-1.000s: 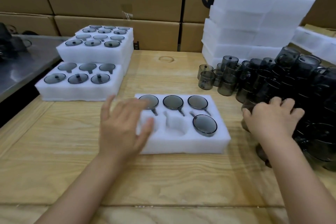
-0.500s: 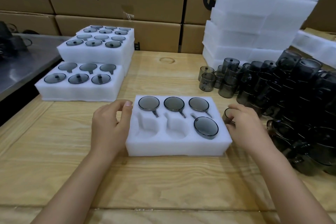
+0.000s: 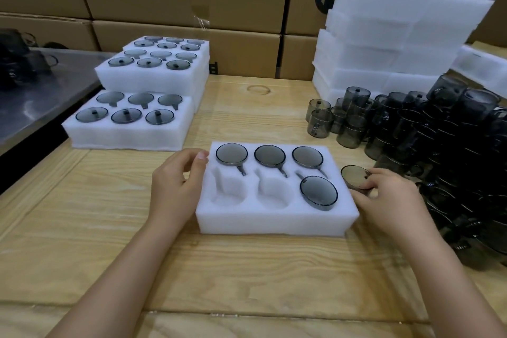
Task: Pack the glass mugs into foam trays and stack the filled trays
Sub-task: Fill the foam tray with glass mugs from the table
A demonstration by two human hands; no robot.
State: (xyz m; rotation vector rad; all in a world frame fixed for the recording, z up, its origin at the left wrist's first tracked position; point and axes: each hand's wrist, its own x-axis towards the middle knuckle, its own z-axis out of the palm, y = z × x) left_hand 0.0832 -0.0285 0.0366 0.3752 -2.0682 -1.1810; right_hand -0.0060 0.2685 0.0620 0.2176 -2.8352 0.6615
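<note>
mug [image 3: 355, 177]: gripped by right hand [image 3: 389, 200] fingers, just beside foam tray [image 3: 274, 223] on bench [image 3: 247, 269] | left hand [image 3: 175, 186]: fingers curled on its left edge | feel: likely light, hard, slippery, breaks easily | hold: round the side, gently

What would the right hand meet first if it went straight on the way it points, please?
Likely the right wall of the foam tray; the right hand, gripping a mug, points left toward it, though depth is unclear.
</note>
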